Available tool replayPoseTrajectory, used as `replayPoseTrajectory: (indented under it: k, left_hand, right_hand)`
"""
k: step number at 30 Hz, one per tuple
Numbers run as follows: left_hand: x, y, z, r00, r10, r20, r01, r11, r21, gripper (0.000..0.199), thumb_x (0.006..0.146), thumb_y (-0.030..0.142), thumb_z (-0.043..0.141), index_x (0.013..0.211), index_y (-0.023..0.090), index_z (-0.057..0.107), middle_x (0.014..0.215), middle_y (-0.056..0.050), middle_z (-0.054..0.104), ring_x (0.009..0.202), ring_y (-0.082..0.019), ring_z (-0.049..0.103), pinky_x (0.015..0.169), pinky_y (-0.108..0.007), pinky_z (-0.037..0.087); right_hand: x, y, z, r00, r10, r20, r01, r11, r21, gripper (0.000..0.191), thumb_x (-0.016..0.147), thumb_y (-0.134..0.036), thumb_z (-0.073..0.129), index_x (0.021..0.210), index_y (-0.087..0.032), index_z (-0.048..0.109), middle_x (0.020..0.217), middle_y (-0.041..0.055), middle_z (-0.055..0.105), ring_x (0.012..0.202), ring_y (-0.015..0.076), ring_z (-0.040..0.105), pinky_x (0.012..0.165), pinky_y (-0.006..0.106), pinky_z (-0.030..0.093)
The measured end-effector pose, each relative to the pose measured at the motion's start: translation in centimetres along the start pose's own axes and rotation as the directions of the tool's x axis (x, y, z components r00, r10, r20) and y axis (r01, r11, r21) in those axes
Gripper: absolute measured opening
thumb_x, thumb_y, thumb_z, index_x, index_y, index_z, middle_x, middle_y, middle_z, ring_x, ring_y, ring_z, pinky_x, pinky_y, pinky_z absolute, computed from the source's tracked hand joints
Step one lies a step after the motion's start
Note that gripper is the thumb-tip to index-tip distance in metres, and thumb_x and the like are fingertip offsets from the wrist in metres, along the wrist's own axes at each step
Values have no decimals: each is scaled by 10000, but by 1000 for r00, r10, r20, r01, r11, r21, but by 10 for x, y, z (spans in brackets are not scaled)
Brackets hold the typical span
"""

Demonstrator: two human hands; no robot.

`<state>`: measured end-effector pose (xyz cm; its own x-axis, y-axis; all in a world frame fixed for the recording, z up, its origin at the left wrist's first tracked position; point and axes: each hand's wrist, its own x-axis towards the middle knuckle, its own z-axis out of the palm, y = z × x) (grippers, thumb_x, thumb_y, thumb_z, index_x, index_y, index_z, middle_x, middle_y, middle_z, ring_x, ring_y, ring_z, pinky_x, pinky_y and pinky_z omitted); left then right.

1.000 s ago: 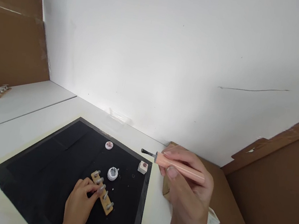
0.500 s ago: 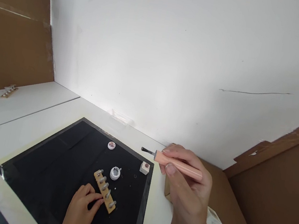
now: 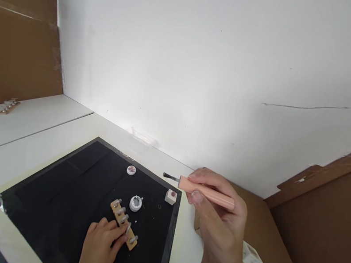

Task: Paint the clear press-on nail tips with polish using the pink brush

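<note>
My right hand (image 3: 220, 213) is closed round the peach handle of a nail polish brush (image 3: 208, 193). Its dark bristles point left, held in the air above the black mat's right edge. On the mat lies a wooden strip (image 3: 131, 243) with several greyish, translucent false nails (image 3: 120, 211) standing along it. The thumb and forefinger of my left hand (image 3: 100, 244) pinch at a false nail (image 3: 128, 228) near the strip's lower end. Just past the strip is a small open white jar (image 3: 135, 203) with grey stuff in it.
A round lid (image 3: 131, 170) and a small white cube-like bottle (image 3: 170, 196) rest on the black mat (image 3: 60, 193). A cardboard box (image 3: 260, 226) stands at the right, with a small white box (image 3: 252, 256) beside it. Another nail strip (image 3: 10, 107) lies far left. A white wall rises behind.
My left hand has shifted right, its fingertips going from the strip's edge onto a false nail. The brush in my right hand has moved slightly left.
</note>
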<state>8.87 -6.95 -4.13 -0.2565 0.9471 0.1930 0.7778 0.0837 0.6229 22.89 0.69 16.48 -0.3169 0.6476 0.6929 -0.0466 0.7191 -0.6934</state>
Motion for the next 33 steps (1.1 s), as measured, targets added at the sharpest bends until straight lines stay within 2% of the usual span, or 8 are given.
replayPoseTrajectory:
  k: [6,13,17,22,24,28,31,33]
  left_hand:
    - [3,-1,1,1000,8,-2,-8,997,-79,228,828,174,571,829,280,773,812,-36,749,767,-246,632,719,-361,383]
    - [0,-7,-7,998,56,-4,-55,974,-222,227,852,261,553,813,250,776,731,-51,720,701,-223,654,669,-323,469]
    - [13,6,-45,995,90,-39,-97,839,-536,222,843,316,584,856,207,777,748,-58,719,670,-209,660,618,-279,515]
    - [63,38,-114,998,46,-47,-66,607,-792,139,770,277,671,823,192,768,748,-31,726,683,-191,675,646,-269,546]
    - [81,50,-133,993,105,-44,-95,545,-833,111,751,241,691,820,195,765,721,-14,708,665,-160,661,658,-250,543]
    - [100,70,-151,971,230,-62,-168,478,-862,109,741,184,695,837,201,745,672,12,661,621,-113,606,610,-209,502]
    - [102,81,-155,933,360,-12,-189,460,-868,60,764,151,663,763,173,719,657,10,632,614,-98,565,597,-198,469]
    - [103,86,-154,906,422,29,-183,452,-873,80,774,126,638,763,160,709,667,8,613,613,-93,550,594,-199,462]
  right_hand:
    - [0,0,-1,1000,-17,7,17,1000,22,151,850,-194,623,942,-293,688,772,6,656,680,163,579,585,286,431]
    - [0,-2,-2,1000,-15,1,15,1000,4,172,840,-162,626,936,-287,692,777,1,664,686,154,590,597,277,439]
    - [0,-5,0,998,31,-55,-32,999,-8,107,828,-200,636,883,-264,701,755,5,665,678,161,597,573,273,437]
    - [0,-6,5,990,72,-123,-74,997,-10,84,831,-279,641,808,-248,715,774,15,677,631,143,587,498,238,420]
    - [1,-5,8,988,79,-135,-82,996,-19,119,835,-312,639,792,-235,718,766,19,675,589,128,573,474,228,416]
    - [2,-6,12,983,84,-161,-86,996,-1,220,830,-370,644,693,-207,700,700,20,658,501,103,538,447,220,430]
    - [3,-7,14,976,78,-205,-73,997,34,308,817,-399,655,589,-192,649,690,16,655,470,87,519,438,212,435]
    - [2,-7,16,968,82,-237,-76,997,31,300,821,-404,651,610,-191,641,625,0,625,465,87,509,436,206,421]
